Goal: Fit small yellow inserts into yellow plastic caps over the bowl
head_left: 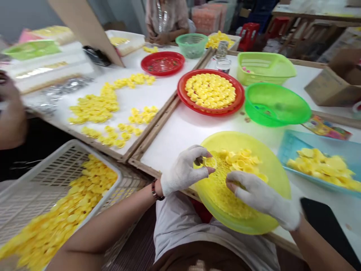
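A white fingertip-less glove covers my left hand point(188, 167), which pinches a small round yellow piece point(210, 162) at the left side of a yellow basin point(273, 165). My right hand point(254, 192), gloved the same way, is over the middle of that basin with its fingers curled inward; what it holds, if anything, is hidden. Inside the basin lie tiny yellow grains point(225, 192) and, behind my right hand, a pile of yellow cup-shaped pieces point(244, 160). Farther back, a red plate point(182, 94) bears many yellow pieces arranged closely together.
Right of the basin are a blue tray point(287, 145) of yellow pieces and a black phone point(324, 222). Green bowl point(279, 109) and cardboard box point(324, 84) stand behind. At left are a white crate point(62, 162) and scattered yellow pieces point(96, 107). Other people sit left and across.
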`<control>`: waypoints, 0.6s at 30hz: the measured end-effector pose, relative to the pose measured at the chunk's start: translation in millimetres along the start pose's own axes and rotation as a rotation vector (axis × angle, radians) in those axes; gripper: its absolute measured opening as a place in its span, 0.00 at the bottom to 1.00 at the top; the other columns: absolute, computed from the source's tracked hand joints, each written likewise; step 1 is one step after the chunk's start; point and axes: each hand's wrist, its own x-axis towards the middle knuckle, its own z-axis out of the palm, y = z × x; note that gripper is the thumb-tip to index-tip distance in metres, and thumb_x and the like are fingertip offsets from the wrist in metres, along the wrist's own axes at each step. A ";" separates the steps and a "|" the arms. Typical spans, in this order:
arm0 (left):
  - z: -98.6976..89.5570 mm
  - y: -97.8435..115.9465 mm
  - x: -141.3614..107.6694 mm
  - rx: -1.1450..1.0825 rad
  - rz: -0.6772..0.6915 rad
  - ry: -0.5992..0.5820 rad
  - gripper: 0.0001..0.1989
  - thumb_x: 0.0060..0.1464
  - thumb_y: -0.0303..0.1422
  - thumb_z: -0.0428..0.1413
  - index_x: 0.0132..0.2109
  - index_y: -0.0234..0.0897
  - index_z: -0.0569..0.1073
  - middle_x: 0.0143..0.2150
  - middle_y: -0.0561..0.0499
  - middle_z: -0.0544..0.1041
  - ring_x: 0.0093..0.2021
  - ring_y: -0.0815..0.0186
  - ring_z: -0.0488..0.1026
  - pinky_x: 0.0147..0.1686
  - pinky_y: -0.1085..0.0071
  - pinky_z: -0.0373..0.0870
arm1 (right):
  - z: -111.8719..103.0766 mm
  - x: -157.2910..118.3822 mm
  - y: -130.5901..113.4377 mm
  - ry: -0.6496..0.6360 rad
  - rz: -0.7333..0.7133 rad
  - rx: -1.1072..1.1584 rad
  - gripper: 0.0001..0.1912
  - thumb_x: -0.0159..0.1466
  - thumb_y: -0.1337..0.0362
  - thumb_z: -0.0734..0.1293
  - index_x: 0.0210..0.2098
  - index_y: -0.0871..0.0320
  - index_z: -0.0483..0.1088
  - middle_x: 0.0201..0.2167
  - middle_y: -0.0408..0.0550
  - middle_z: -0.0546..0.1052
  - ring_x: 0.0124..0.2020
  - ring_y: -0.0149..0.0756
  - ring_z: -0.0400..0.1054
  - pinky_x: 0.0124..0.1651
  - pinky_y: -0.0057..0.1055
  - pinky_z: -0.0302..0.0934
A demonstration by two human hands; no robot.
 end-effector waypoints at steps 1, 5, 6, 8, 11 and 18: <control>-4.7 -0.5 -0.6 0.006 0.008 0.005 0.15 0.54 0.35 0.65 0.47 0.34 0.74 0.45 0.46 0.76 0.37 0.68 0.72 0.41 0.69 0.73 | 2.1 1.0 -1.3 -0.040 -0.027 -0.085 0.13 0.69 0.61 0.58 0.44 0.56 0.73 0.43 0.52 0.78 0.45 0.45 0.72 0.52 0.45 0.65; -39.1 -13.2 2.9 0.129 -0.016 0.129 0.15 0.55 0.36 0.64 0.48 0.34 0.75 0.44 0.46 0.78 0.38 0.67 0.72 0.42 0.69 0.72 | 9.9 4.3 -5.1 -0.119 -0.081 -0.262 0.18 0.70 0.62 0.56 0.48 0.57 0.76 0.53 0.56 0.77 0.53 0.50 0.72 0.57 0.49 0.66; -54.0 -20.6 5.2 0.175 -0.064 0.189 0.15 0.55 0.36 0.64 0.48 0.33 0.75 0.43 0.46 0.78 0.38 0.67 0.72 0.42 0.69 0.72 | 11.8 4.5 -4.9 -0.121 -0.087 -0.278 0.19 0.70 0.62 0.55 0.49 0.57 0.76 0.54 0.57 0.77 0.54 0.50 0.72 0.57 0.49 0.67; -92.8 -41.8 10.6 0.251 -0.176 0.323 0.18 0.55 0.36 0.63 0.50 0.33 0.76 0.43 0.46 0.79 0.38 0.66 0.73 0.41 0.70 0.72 | 15.4 4.2 -2.5 -0.105 -0.095 -0.300 0.21 0.69 0.62 0.55 0.50 0.58 0.76 0.55 0.58 0.77 0.55 0.51 0.72 0.57 0.49 0.68; -166.9 -83.5 17.1 0.381 -0.329 0.530 0.22 0.54 0.34 0.61 0.55 0.32 0.75 0.43 0.47 0.80 0.39 0.65 0.75 0.42 0.71 0.71 | 21.1 2.1 4.3 -0.063 -0.106 -0.328 0.22 0.69 0.62 0.55 0.52 0.58 0.77 0.55 0.59 0.77 0.56 0.52 0.73 0.58 0.50 0.68; -299.6 -148.5 13.7 0.749 -0.776 0.708 0.14 0.51 0.34 0.63 0.41 0.26 0.75 0.39 0.48 0.78 0.50 0.58 0.73 0.53 0.62 0.66 | 32.9 1.5 8.8 -0.028 -0.077 -0.347 0.22 0.70 0.61 0.56 0.55 0.57 0.75 0.57 0.58 0.77 0.57 0.51 0.72 0.60 0.53 0.67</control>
